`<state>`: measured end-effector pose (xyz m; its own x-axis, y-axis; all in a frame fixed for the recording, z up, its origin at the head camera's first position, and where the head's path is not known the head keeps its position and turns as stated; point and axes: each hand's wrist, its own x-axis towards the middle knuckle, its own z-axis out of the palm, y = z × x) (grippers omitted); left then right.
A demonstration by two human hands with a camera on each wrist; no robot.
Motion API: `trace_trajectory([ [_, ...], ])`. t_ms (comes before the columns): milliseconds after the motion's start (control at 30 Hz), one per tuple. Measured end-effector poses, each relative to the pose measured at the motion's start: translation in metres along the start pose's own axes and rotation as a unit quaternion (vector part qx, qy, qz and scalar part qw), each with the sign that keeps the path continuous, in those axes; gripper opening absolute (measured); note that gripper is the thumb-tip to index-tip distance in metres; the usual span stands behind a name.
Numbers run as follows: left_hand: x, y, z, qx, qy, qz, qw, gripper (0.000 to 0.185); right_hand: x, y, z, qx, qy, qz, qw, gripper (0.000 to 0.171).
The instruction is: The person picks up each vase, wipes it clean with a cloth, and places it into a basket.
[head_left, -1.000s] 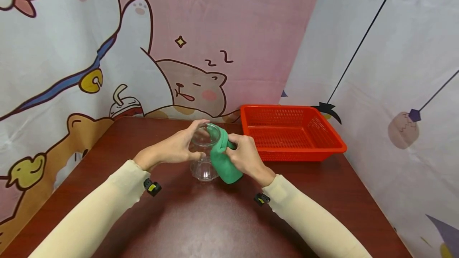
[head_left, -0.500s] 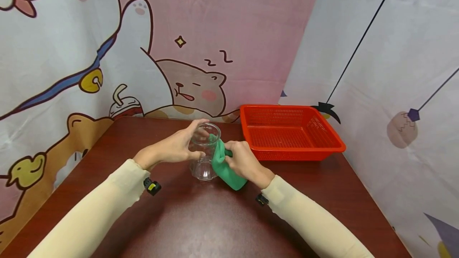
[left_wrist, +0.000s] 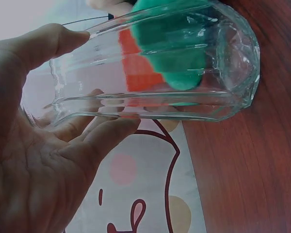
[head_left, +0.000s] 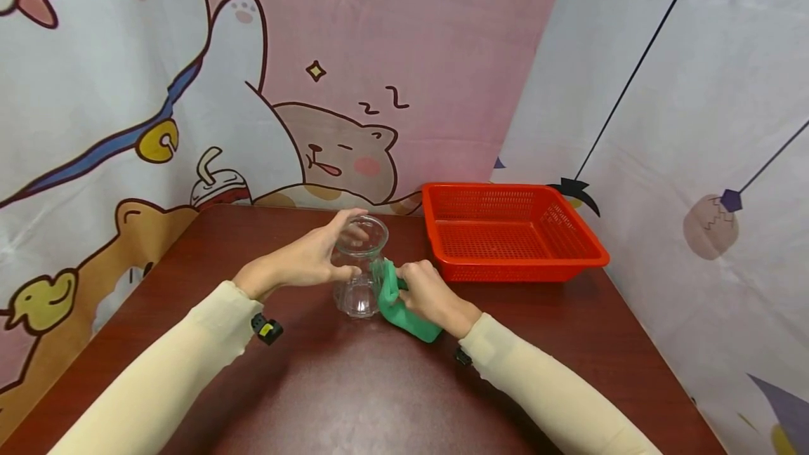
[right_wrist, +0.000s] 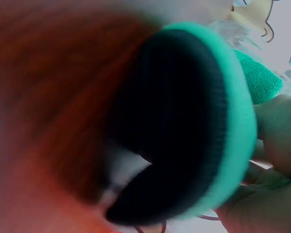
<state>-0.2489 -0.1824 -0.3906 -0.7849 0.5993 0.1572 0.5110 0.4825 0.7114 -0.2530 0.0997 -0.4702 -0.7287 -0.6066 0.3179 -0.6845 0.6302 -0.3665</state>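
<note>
A clear glass jar (head_left: 359,298) with a wide round rim and faceted lower sides is upright at the middle of the table. My left hand (head_left: 303,257) grips its upper part from the left, thumb on the near side and fingers round the far side. In the left wrist view, that hand (left_wrist: 39,141) wraps the rim end of the jar (left_wrist: 213,104). A green cloth (head_left: 413,324) is bunched in my right hand (head_left: 431,295), which pinches it at the jar's right side. The right wrist view shows the cloth (right_wrist: 240,131) looping near the camera, dark inside.
A red perforated plastic basket (head_left: 518,269) stands at the back right, behind my right hand. The dark wooden table (head_left: 354,399) meets a cartoon-printed curtain (head_left: 442,69) at the back and the sides.
My right hand has moved the cloth down the jar's right side from the rim, and its loose end has swung right. My left hand keeps its grip on the jar.
</note>
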Motion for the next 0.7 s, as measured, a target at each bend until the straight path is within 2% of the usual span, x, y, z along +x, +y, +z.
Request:
trace_trajectory([
  [400,0.0020,-0.0002,-0.0009,0.003,-0.003,-0.010,0.9999,0.101,0.0025,0.0022,0.0037,0.001,-0.019,0.007,1.000,0.033],
  [700,0.0023,-0.0016,0.0002,0.001,-0.004,-0.003,1.0000,0.100,0.0024,0.0008,0.0009,0.017,-0.024,0.054,0.998,0.028],
])
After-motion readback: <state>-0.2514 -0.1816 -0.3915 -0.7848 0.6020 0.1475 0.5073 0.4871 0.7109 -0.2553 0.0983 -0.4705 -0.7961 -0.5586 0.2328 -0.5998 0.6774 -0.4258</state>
